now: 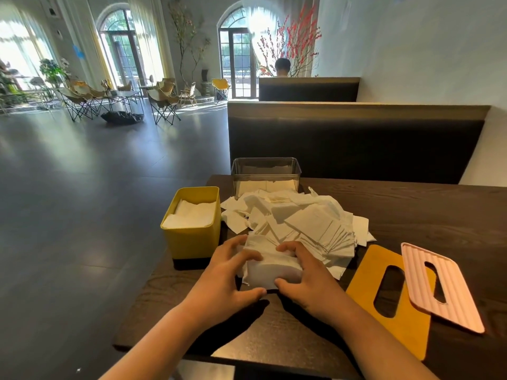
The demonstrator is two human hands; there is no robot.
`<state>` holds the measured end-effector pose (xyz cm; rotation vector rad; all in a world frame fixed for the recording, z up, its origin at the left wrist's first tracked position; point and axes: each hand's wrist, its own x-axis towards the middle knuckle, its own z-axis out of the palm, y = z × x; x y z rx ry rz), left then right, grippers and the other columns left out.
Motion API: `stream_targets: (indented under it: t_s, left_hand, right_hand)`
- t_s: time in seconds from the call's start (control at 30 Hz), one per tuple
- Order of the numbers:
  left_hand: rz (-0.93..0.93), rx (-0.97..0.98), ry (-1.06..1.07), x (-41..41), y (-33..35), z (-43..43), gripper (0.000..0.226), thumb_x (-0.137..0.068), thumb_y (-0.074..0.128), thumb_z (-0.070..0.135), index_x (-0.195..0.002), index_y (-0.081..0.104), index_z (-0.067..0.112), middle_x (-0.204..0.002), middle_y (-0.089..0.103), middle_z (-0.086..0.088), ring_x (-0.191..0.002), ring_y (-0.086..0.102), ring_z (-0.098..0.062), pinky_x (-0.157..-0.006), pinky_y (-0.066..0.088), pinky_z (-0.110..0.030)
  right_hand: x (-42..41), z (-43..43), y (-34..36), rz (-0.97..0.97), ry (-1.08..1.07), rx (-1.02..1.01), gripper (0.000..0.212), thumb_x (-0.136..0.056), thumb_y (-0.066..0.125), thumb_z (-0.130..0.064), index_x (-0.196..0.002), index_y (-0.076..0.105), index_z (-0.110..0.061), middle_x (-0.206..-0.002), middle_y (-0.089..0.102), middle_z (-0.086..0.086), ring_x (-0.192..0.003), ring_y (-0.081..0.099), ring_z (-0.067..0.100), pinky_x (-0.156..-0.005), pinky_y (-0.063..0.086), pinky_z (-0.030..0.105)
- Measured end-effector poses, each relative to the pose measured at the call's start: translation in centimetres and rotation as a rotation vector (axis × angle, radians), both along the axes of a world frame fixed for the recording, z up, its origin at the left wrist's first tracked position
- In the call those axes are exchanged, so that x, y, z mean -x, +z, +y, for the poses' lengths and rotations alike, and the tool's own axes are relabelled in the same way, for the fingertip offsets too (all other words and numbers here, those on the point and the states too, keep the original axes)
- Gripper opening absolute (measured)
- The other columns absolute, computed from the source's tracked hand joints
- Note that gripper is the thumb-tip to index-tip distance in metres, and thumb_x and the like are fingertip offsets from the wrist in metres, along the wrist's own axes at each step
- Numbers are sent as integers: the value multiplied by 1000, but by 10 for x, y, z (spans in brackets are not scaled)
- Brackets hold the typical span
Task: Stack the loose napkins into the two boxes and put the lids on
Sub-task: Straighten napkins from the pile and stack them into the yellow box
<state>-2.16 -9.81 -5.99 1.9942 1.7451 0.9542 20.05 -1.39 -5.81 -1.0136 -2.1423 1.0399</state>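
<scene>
A small stack of white napkins [270, 266] stands on the dark wooden table [411, 209], squeezed between my left hand [229, 272] and my right hand [304, 281]. Behind it spreads a loose pile of napkins [299, 218]. A yellow box [193, 229] at the left is nearly full of napkins. A clear box [265, 174] at the far side holds a low layer of napkins. To the right lie a yellow slotted lid [395, 294] and, partly over it, a pink ribbed slotted lid [439, 286].
The table's left edge drops to a dark floor right beside the yellow box. A dark booth backrest [356, 141] rises behind the table. A person sits at a further booth, and folding chairs stand far across the room.
</scene>
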Motion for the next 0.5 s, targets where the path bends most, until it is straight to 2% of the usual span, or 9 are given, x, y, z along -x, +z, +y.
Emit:
stream_targets:
  t_s: [0.17,0.27,0.33,0.4,0.5]
  left_hand:
    - [-55,-22,24,3,3,3,49,-78,87,54,-118,59,52,-160,25,29,-150,18,10,-118,29,-18]
    - [-51,-27,11,7,4,0,31,-78,87,53,-101,67,46,-156,30,30,-148,20,11,-113,30,-13]
    - [-66,-49,4,10,3,-2,24,-77,88,53,-88,70,42,-154,35,30,-147,25,8,-112,31,-15]
    - [-64,-93,20,12,0,-3,26,-75,87,57,-81,70,39,-148,41,28,-145,32,1,-110,38,-17]
    - [-74,-161,83,12,-1,-4,35,-72,84,66,-77,68,36,-129,49,28,-131,46,-3,-98,49,-14]
  right_hand:
    - [0,0,-1,-3,-1,-21,56,-87,76,-24,-123,46,-55,-123,51,-26,-113,49,-12,-88,42,7]
    - [0,1,-2,-16,-7,-24,61,-83,76,-25,-123,44,-59,-126,54,-22,-115,51,-7,-92,46,13]
    - [0,1,-2,-23,-11,-20,65,-81,75,-24,-122,43,-62,-127,54,-21,-116,53,-4,-94,48,20]
    - [0,1,-2,-30,-12,-22,64,-82,75,-24,-123,43,-62,-127,54,-21,-115,53,-3,-95,49,22]
    - [2,1,-2,-37,-12,-30,61,-85,75,-24,-123,43,-60,-124,53,-24,-113,52,-5,-91,48,17]
